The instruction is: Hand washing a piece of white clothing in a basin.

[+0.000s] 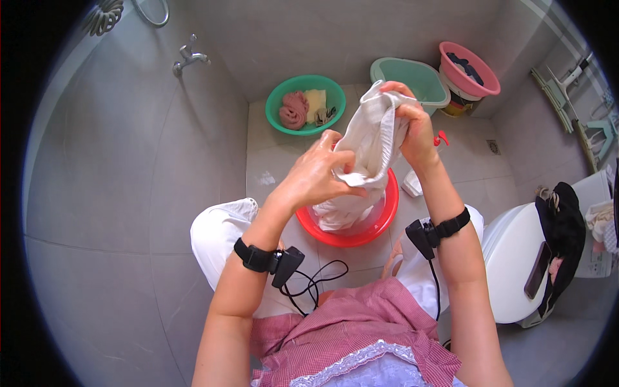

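The left hand (322, 169) is bent in from the left with its fingers curled on the cloth's near left edge, while the right hand (416, 126), farther forward and higher, grips the top right edge with fingers folded over it, so both hold the cloth (369, 138). It is white and creased, spread between them with a thick gathered band along its edge, and hangs down over the red basin (346, 241), its lower part bunched inside.

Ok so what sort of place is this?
Most likely a bathroom: there's a toilet, a wall tap and a floor drain.
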A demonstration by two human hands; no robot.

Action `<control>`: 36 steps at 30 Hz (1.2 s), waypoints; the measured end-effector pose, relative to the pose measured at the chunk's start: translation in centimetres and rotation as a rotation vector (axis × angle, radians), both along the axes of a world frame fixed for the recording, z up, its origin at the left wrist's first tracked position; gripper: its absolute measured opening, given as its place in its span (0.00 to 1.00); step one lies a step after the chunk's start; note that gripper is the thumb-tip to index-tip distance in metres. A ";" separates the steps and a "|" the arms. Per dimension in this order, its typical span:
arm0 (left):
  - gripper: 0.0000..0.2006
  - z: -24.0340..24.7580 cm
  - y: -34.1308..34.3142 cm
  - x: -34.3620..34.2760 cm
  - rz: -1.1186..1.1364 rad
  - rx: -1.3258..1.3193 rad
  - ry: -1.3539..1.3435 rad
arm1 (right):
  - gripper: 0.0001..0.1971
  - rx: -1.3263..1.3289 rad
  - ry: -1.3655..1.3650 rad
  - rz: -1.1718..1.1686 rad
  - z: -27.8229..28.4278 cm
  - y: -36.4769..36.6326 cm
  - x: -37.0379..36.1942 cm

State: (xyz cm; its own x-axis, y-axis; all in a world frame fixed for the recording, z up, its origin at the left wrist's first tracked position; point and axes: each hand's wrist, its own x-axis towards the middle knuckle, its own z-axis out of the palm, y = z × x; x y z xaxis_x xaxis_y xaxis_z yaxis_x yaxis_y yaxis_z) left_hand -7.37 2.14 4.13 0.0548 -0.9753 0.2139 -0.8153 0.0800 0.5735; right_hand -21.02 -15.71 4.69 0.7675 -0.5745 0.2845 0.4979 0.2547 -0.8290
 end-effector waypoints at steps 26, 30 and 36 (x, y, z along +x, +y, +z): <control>0.29 -5.0 -2.8 -0.1 0.020 0.265 1.415 | 0.20 0.372 -0.037 -0.075 -3.4 0.4 1.5; 0.22 -3.4 -3.0 0.5 0.115 -0.088 1.648 | 0.19 0.137 0.134 -0.287 -3.5 -0.7 1.6; 0.22 -2.8 -2.7 1.8 -0.017 -0.094 1.909 | 0.18 -0.108 0.331 -0.411 -2.8 1.2 2.1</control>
State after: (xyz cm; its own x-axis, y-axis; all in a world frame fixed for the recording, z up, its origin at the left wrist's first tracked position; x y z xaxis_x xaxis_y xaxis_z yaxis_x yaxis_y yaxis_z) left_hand -5.53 -0.55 1.35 0.2391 -0.9688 -0.0659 0.8056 0.1600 0.5704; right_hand -18.89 -14.46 1.90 0.5440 -0.8274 0.1396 0.2456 -0.0021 -0.9694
